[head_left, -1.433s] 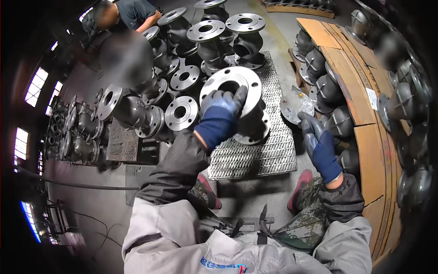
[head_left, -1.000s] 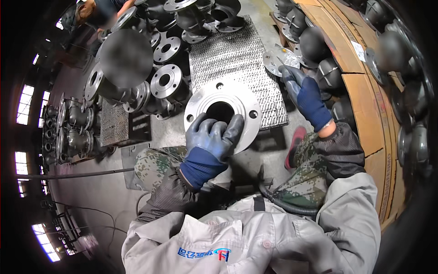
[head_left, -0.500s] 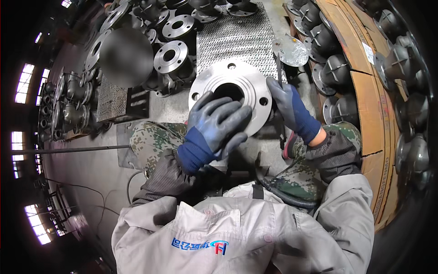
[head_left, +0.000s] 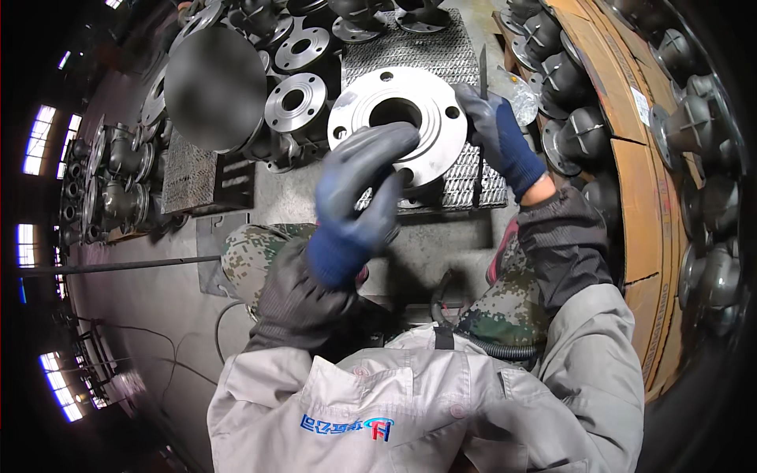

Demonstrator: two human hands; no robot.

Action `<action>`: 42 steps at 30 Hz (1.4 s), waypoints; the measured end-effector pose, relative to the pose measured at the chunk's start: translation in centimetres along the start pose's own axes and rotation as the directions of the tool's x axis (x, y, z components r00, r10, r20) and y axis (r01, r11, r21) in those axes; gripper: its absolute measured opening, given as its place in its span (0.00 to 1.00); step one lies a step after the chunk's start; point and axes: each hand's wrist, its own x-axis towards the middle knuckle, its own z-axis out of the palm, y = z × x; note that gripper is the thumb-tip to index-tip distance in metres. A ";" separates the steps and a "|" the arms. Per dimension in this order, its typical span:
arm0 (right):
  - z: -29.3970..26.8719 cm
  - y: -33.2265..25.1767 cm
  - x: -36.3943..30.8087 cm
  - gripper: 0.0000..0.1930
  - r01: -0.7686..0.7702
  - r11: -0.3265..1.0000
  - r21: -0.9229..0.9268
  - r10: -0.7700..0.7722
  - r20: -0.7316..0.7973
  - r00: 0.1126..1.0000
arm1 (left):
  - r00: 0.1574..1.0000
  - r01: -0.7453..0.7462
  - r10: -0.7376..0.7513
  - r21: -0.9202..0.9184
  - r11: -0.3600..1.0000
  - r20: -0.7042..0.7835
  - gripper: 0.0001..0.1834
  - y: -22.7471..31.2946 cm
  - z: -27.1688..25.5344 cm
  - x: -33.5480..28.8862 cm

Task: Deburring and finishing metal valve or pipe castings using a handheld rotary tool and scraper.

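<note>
A grey metal pipe fitting with a round, shiny flange (head_left: 448,140) rests on a textured metal bench, its bored face turned up toward me. My left hand (head_left: 355,193), in a grey-coated blue glove, lies over the flange's near left part. Its fingers reach to the bore and the thumb stands apart; motion smears it slightly. My right hand (head_left: 498,130), gloved alike, is closed at the flange's right side around a thin, dark, flat file (head_left: 483,72). The file stands roughly upright in the view, showing beyond and below the fingers. The fitting's body is mostly hidden under the flange.
The bench's crosshatched metal top (head_left: 410,43) extends beyond the flange. More flanged fittings (head_left: 296,102) are crowded at the far left. A cardboard sheet (head_left: 643,213) divides stacked dark fittings (head_left: 579,134) on the right. A lower metal block (head_left: 189,177) stands left; a blurred round patch hides things behind it.
The flanged fitting has shifted away from me, farther onto the bench. My right hand has moved forward with the file. My left hand's spread fingers have come closer together over the flange.
</note>
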 end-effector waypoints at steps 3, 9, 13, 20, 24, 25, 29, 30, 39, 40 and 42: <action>-0.6 -2.9 -2.9 0.13 -0.027 0.999 -0.020 0.026 -0.043 0.999 | 0.988 -0.140 0.126 0.162 0.977 0.093 0.16 7.8 -5.3 2.4; -0.7 -3.8 -4.0 0.16 -0.104 0.983 -0.154 0.109 0.027 0.994 | 0.866 -0.500 0.460 0.360 0.788 0.195 0.18 13.6 -14.0 -1.9; -0.4 -4.4 -4.2 0.18 0.014 0.952 -0.307 -0.005 0.028 1.000 | 0.823 -0.555 0.543 0.443 0.704 0.168 0.19 14.1 -14.4 -0.9; -0.8 -5.2 -2.9 0.20 -0.132 0.968 -0.215 0.141 0.024 0.990 | 0.912 -0.223 0.402 0.926 0.306 0.087 0.22 9.9 -7.8 6.2; -2.8 -3.8 -2.3 0.24 -0.332 0.942 -0.052 0.334 0.051 0.941 | 0.990 0.126 -0.115 0.150 0.980 -0.084 0.16 -5.7 -6.3 4.8; -2.7 -4.5 -2.4 0.23 -0.310 0.949 -0.049 0.313 0.078 0.946 | 0.894 0.446 -0.444 0.023 0.895 -0.050 0.18 -7.6 -6.9 3.8; -3.2 -5.7 -3.4 0.21 -0.314 0.949 -0.014 0.314 0.094 0.945 | 0.410 0.806 -0.869 -0.556 0.202 0.278 0.31 -7.8 -3.3 4.3; -3.1 -6.2 -3.5 0.20 -0.315 0.949 0.006 0.314 0.076 0.947 | 0.411 0.889 -0.874 -0.327 0.321 0.258 0.31 -10.1 -4.4 3.2; -4.6 -5.4 -5.0 0.17 -0.190 0.979 -0.068 0.184 -0.080 0.980 | 0.535 0.841 -0.786 -0.283 0.461 0.309 0.29 -3.6 0.3 4.6; -5.0 -4.4 -5.2 0.17 -0.201 0.977 -0.077 0.191 -0.121 0.974 | 0.552 0.833 -0.748 -0.278 0.478 0.367 0.28 -3.6 0.6 4.4; -5.6 -4.0 -5.2 0.16 -0.261 0.964 -0.043 0.254 -0.129 0.959 | 0.585 0.810 -0.685 -0.269 0.522 0.434 0.28 -3.5 1.2 4.2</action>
